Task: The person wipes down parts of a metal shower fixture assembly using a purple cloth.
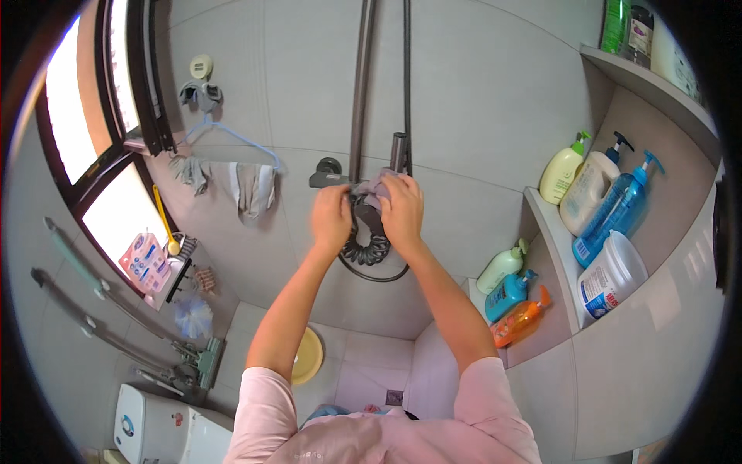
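A purple-grey cloth (379, 181) is bunched over the dark shower fitting at the foot of the metal riser pipe (360, 98). My right hand (402, 209) grips the cloth, fingers bent over its top. My left hand (332, 217), slightly blurred, is closed at the cloth's left end, beside the pipe; its fingertips are partly hidden. Just left of the pipe is a dark shower control (327, 178). Below and between my hands hangs a coiled black hose (366, 254). A short dark cylinder (398, 148) stands above the cloth.
Corner shelves (548, 232) at right carry pump bottles (614, 209) and a white tub (611, 272). At left, a blue hanger (243, 138) and cloths (252, 188) hang on the wall near a window (81, 104). Mops (200, 362), a washing machine (151, 426) and a yellow basin (307, 356) stand below.
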Motion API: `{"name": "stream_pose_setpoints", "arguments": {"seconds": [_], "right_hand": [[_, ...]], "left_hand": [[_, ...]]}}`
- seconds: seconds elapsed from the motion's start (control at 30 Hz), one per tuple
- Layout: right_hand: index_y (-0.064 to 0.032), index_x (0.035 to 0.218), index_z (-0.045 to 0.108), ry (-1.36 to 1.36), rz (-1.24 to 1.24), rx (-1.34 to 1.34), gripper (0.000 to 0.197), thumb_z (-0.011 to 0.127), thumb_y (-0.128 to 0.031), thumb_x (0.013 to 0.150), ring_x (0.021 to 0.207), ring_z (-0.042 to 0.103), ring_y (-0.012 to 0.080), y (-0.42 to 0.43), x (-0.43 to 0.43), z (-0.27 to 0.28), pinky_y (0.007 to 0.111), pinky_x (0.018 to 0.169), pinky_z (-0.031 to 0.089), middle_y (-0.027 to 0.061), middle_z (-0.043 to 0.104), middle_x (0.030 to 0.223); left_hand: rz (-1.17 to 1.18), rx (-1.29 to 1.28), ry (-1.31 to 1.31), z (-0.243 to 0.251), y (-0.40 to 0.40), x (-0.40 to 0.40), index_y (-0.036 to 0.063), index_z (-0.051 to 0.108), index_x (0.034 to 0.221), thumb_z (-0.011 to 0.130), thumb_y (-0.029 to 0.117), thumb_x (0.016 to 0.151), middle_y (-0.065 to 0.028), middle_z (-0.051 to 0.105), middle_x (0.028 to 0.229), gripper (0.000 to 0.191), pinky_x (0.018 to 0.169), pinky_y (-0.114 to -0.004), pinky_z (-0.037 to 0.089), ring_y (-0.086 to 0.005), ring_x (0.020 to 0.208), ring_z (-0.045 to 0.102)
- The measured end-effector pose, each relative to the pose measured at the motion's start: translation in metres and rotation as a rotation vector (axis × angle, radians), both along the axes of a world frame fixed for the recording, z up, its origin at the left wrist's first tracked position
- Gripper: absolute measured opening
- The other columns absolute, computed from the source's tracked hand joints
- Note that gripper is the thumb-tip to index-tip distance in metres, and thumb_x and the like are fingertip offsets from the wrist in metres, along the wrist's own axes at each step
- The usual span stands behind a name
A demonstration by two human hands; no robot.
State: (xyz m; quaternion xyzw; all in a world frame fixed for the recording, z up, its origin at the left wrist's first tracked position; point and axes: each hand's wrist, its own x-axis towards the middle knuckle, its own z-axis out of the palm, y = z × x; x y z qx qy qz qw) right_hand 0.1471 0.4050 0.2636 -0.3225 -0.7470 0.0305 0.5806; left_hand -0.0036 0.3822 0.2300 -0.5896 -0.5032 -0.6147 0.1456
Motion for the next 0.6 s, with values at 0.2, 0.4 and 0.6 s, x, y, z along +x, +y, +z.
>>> {"name": "stream_pose_setpoints", "arguments": {"seconds": [0.2,0.4,0.6], "right_hand": [[-0.0037,0.084,0.066,-0.432,-0.258,0.178,0.015,0.065,-0.002,0.069,0.088,0.060,0.0303,0.014,-0.041,0.001,0.040,0.079,0.044,0.0125,0.066,0.085],[-0.0052,0.077,0.064,-0.676,-0.517,0.058,0.011,0.067,-0.008,0.068,0.077,0.063,0.0316,0.052,-0.068,0.017,0.042,0.071,0.047,0.0144,0.065,0.076],[-0.0053,0.081,0.064,-0.708,-0.423,-0.108,0.013,0.069,-0.011,0.070,0.079,0.065,0.0313,0.009,-0.078,0.024,0.043,0.068,0.049,0.0141,0.067,0.076]], "left_hand": [[0.001,-0.011,0.124,-0.014,-0.012,-0.020,0.0001,0.060,0.104,0.056,-0.001,0.079,-0.0194,0.059,0.109,0.025,0.097,-0.045,0.042,-0.0380,0.108,0.054],[-0.244,-0.028,0.107,-0.018,-0.012,-0.028,-0.0006,0.058,0.108,0.052,-0.003,0.080,-0.0208,0.058,0.113,0.028,0.097,-0.045,0.042,-0.0392,0.112,0.052],[-0.394,-0.143,0.014,-0.011,-0.006,-0.060,-0.0016,0.055,0.112,0.049,-0.006,0.080,-0.0239,0.053,0.121,0.033,0.096,-0.044,0.043,-0.0396,0.115,0.050]]}}
